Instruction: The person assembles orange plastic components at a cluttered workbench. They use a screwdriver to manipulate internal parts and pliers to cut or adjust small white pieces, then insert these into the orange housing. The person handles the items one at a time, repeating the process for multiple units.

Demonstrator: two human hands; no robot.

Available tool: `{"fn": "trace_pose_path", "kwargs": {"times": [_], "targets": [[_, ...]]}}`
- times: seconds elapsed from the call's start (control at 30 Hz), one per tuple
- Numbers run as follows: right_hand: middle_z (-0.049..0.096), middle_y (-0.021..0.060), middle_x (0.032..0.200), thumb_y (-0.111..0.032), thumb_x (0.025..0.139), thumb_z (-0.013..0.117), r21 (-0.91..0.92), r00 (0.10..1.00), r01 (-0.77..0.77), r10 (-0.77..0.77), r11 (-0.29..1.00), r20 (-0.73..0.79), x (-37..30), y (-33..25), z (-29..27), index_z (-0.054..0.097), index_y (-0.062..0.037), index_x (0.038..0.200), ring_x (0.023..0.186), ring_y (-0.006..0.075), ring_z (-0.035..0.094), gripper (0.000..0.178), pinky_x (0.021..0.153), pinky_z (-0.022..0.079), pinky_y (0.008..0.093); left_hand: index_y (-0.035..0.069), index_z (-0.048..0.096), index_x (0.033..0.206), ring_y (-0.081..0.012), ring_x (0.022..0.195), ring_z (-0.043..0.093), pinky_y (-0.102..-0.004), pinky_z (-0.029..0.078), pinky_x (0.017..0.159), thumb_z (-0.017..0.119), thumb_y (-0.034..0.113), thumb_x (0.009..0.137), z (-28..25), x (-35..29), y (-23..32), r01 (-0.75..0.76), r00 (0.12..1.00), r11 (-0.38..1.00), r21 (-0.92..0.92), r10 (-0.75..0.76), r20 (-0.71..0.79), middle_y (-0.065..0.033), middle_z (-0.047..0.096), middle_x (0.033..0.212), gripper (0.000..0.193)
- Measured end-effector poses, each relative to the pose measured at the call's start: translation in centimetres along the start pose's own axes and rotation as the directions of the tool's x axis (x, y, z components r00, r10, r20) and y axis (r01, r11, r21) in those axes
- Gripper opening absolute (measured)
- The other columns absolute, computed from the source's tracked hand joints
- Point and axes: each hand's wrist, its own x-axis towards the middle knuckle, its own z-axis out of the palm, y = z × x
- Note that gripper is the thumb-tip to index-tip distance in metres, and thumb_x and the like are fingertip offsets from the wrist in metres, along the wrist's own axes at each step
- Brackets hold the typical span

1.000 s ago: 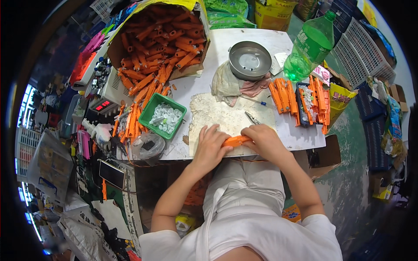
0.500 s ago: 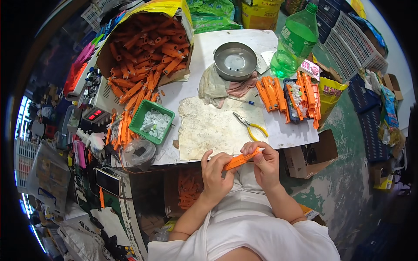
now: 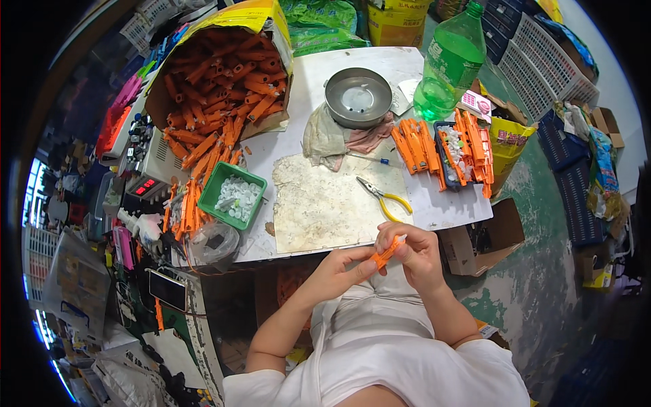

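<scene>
Just past the table's near edge, above my lap, I hold an orange plastic housing (image 3: 385, 258) tilted upward, with a small white piece (image 3: 401, 239) at its upper end. My left hand (image 3: 344, 271) pinches its lower end between thumb and fingers. Around the upper end, near the white piece, close the fingers and thumb of my right hand (image 3: 415, 252). Yellow-handled pliers (image 3: 385, 198) lie beyond my hands on a stained sheet (image 3: 312, 210). To the left sits a green tray (image 3: 260, 197) of small whitish plastic pieces.
A large yellow bag (image 3: 274, 17) spills orange housings at the back left. A metal bowl (image 3: 381, 112) stands on rags, with a green bottle (image 3: 456, 57) beside it. More orange housings (image 3: 415, 146) lie at the right around a dark tray. A cardboard box (image 3: 498, 241) sits below.
My left hand has turned and slid along, now more level. The orange housing has swung from a shallow slant to a steeper one, mostly covered by fingers. The view has shifted slightly.
</scene>
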Motion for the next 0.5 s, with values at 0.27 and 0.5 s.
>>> {"fn": "trace_pose_path", "kwargs": {"times": [0.27,0.5], "targets": [[0.061,0.0067,0.074,-0.036,0.083,0.066,-0.015,0.999,-0.03,0.031,0.999,0.038,0.2,-0.5,0.3,0.061,-0.0011,0.084,0.074,0.0176,0.056,0.035,0.096,0.035,0.0384,-0.001,0.062,0.104,-0.0049,0.064,0.046,-0.0196,0.039,0.059,0.056,0.032,0.093,1.7,-0.8,-0.3,-0.077,0.992,0.997,-0.002,0.076,-0.102,-0.0012,0.059,0.079,0.035],[0.062,0.0075,0.083,-0.037,0.085,0.064,0.034,0.967,-0.242,0.238,0.97,0.085,0.5,-0.5,0.0,0.062,-0.0021,0.088,0.081,0.0174,0.058,0.035,0.1,0.034,0.0384,0.001,0.056,0.116,-0.0071,0.076,0.051,-0.0218,0.042,0.068,0.054,0.037,0.093,1.5,-1.3,-2.5,-0.135,0.986,0.989,-0.061,0.128,-0.11,-0.0017,0.059,0.088,0.043]]}}
